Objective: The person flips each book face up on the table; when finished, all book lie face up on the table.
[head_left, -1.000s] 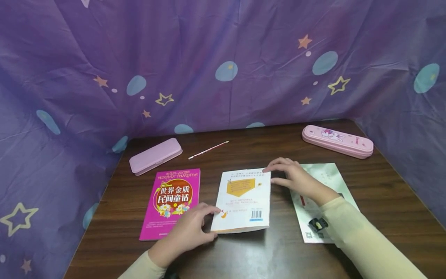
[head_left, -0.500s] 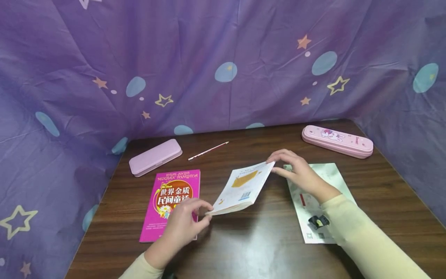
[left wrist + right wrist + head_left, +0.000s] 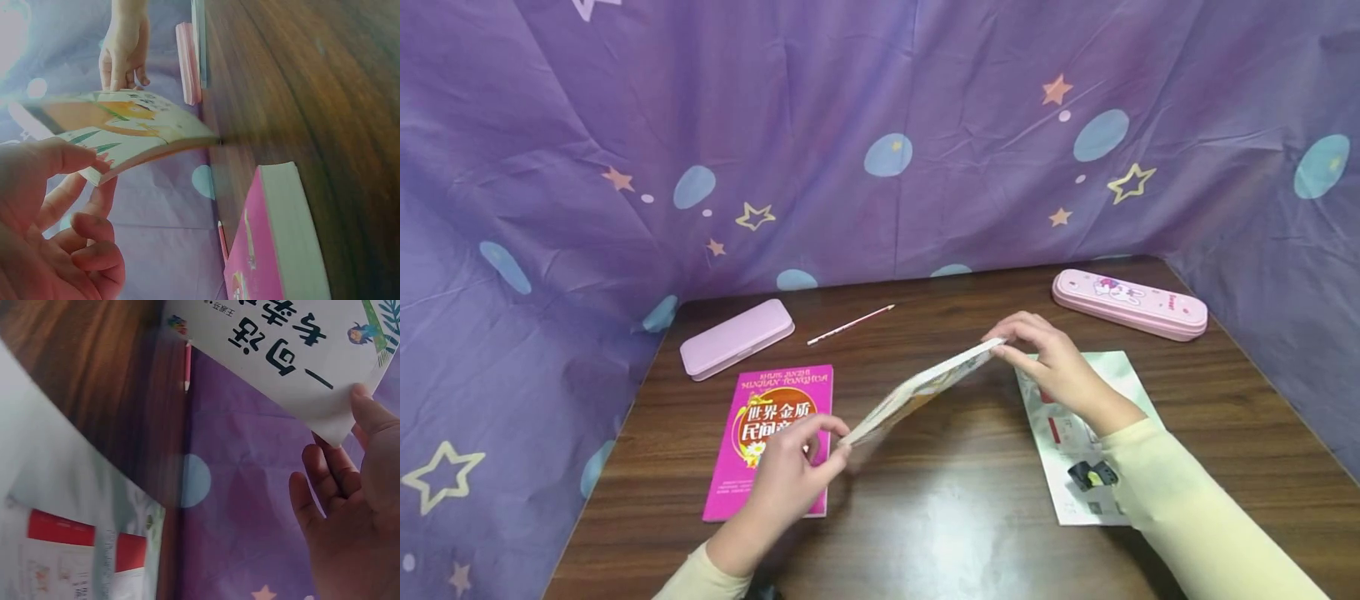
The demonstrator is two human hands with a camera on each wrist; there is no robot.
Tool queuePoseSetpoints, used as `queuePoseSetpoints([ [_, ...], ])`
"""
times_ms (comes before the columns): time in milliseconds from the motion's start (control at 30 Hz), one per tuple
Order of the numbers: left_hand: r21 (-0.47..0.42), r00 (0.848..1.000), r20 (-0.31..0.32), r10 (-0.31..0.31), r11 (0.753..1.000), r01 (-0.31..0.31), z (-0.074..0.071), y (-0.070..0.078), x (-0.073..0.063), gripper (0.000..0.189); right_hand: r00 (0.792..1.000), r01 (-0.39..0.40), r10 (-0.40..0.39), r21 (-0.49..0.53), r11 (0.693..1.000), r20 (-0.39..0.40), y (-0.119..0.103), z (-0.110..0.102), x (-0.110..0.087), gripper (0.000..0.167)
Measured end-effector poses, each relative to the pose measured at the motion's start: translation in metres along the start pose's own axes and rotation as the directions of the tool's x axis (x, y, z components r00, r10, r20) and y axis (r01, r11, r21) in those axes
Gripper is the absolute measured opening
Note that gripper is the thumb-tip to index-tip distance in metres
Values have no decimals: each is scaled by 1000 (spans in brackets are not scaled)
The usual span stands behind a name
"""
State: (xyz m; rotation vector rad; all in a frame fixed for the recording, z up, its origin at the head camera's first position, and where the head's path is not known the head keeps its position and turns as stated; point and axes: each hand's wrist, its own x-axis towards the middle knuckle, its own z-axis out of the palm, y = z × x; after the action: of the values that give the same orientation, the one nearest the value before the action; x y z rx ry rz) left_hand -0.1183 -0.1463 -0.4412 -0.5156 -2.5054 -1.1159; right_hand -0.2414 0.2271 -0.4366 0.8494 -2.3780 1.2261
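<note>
A purple curtain (image 3: 880, 100) with stars and blue ovals hung behind the dark wood table (image 3: 925, 533). The white book (image 3: 921, 387) was held between the two hands, over the middle of the table, slanting in the head view from lower left to upper right. A second earlier its back cover, with yellow panel and barcode, faced up almost flat; half a second later it was tilted; now it had turned nearly edge-on, its pages toward the head camera and a strip of the other cover showing below.

The left hand (image 3: 790, 467) pinched one corner, thumb against the illustrated cover in the left wrist view and a finger behind. The right hand (image 3: 1052, 367) pinched the far corner, thumb on the cover, fingers behind; it sat slightly higher in the head view than a second before.

The pink book (image 3: 775, 404) lay partly hidden behind the left hand, and the green book (image 3: 1071, 442) lay partly under the right forearm. The pencil (image 3: 851, 325), the plain case (image 3: 737, 337) and the rabbit case (image 3: 1129, 305) had kept their places toward the back.
</note>
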Motion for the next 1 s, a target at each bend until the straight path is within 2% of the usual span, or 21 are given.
queuePoseSetpoints([
  [267, -50, 999, -47, 12, 999, -14, -4, 2, 7, 21, 999, -23, 22, -12, 1000, -31, -16, -9, 5, 17],
  [367, -62, 998, -55, 2, 998, -5, -3, 3, 7, 19, 997, -76, 75, -22, 997, -29, -18, -10, 5, 16],
  [433, -75, 998, -52, -28, 997, 24, -2, 3, 7, 18, 992, -126, 126, -27, 992, -13, -18, -11, 4, 18],
  [533, -106, 994, -41, -102, 990, 97, -1, 3, 6, 18, 983, -174, 176, -45, 984, 57, -16, -13, 3, 21],
  [633, -125, 983, -19, -181, 976, 178, 0, 2, 6, 21, 969, -171, 181, -70, 983, 166, -10, -15, 4, 20],
  [733, -105, 968, 28, -249, 962, 251, 1, 0, 6, 24, 950, -155, 171, -80, 985, 261, -4, -16, 6, 19],
  [867, -30, 950, 90, -300, 952, 304, 3, -3, 5, 24, 922, -155, 173, -79, 985, 345, 2, -15, 6, 20],
  [1000, 22, 942, 119, -313, 950, 312, 5, -5, 3, 22, 895, -172, 191, -82, 982, 402, 6, -11, 4, 32],
])
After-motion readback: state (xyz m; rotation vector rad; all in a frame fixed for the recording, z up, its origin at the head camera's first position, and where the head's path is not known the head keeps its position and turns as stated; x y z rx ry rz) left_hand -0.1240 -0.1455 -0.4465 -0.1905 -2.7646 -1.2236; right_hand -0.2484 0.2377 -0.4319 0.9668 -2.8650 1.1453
